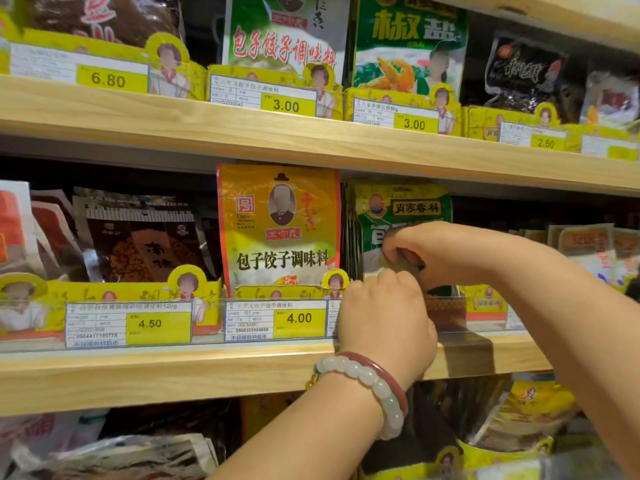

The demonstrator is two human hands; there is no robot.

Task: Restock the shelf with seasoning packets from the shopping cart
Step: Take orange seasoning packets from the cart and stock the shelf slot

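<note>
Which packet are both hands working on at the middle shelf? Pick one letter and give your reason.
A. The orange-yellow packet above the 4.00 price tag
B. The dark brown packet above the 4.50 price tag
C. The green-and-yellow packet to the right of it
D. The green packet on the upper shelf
C: the left hand and the right hand both have curled fingers on the green-and-yellow packet, just right of the orange-yellow packet.

A grocery shop: wooden shelves [242,123] of seasoning packets [280,230] behind yellow price tags [299,318].
</note>
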